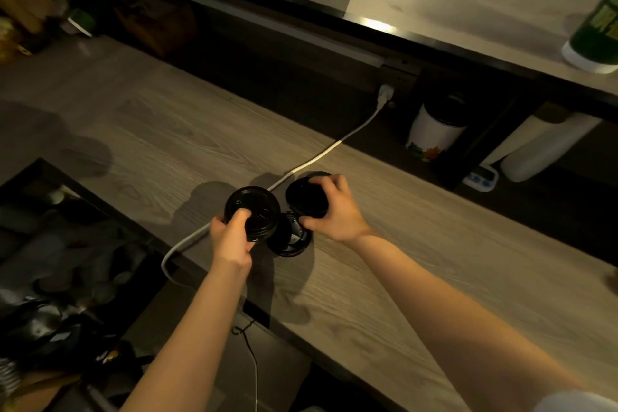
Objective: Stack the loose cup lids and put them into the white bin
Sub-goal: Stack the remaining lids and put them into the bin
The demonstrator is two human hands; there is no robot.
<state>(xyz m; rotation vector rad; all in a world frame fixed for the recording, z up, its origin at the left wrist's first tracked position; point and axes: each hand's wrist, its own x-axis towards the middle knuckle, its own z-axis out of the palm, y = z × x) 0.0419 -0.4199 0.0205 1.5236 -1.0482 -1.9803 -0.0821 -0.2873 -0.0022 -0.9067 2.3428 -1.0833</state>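
At a grey wood-grain counter (167, 144), the left hand (232, 239) pinches one round black plastic cup lid (254, 207), and the right hand (332, 211) clasps a second lid (304, 196). A third lid (291, 242) lies between. Rims should nest squarely, I'd say.

The left grip (230, 239) pinches a black lid (254, 207) at its near edge, thumb on top; the right grip (336, 209) curls round a second black lid (306, 196) just beside it; a third lid (291, 239) lies on the wooden counter (150, 130) between the two grips, partly under the first; a white cable (334, 146) runs across the counter behind them.
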